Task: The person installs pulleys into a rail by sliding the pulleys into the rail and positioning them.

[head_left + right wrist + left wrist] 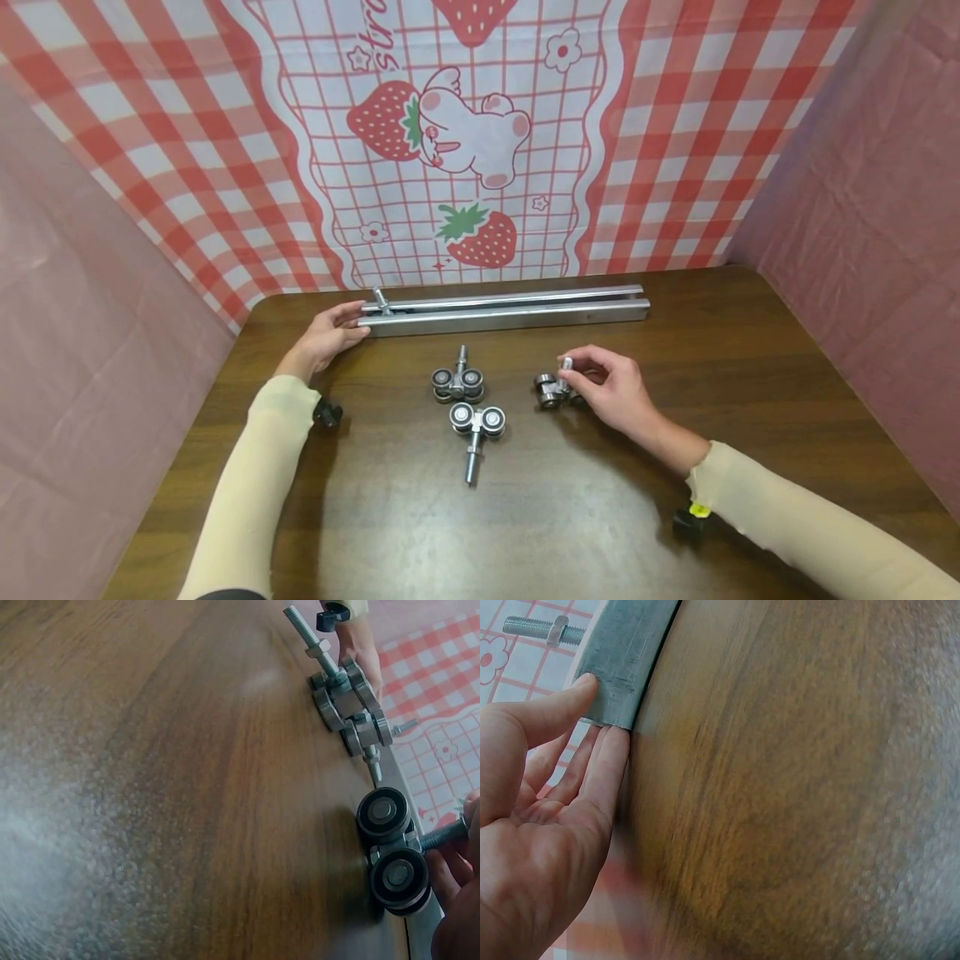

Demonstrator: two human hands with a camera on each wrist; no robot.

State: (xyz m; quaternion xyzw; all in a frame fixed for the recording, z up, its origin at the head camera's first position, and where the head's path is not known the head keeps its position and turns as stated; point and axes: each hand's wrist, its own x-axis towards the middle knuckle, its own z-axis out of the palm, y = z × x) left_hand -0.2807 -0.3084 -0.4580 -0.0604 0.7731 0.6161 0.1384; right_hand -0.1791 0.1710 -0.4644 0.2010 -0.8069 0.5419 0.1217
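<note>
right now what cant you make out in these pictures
Head view: the wheels of the inserted roller, mostly hidden by the front wall of the rail.
Head view: part of the held roller, covered by the right hand.
Left wrist view: the rail's other end, cut off by the top edge.
Right wrist view: most of the right hand, cut off by the right edge.

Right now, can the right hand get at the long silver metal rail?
Likely yes: only brown tabletop shows between the right hand and the rail, though that hand pinches a wheeled silver metal trolley.
</note>
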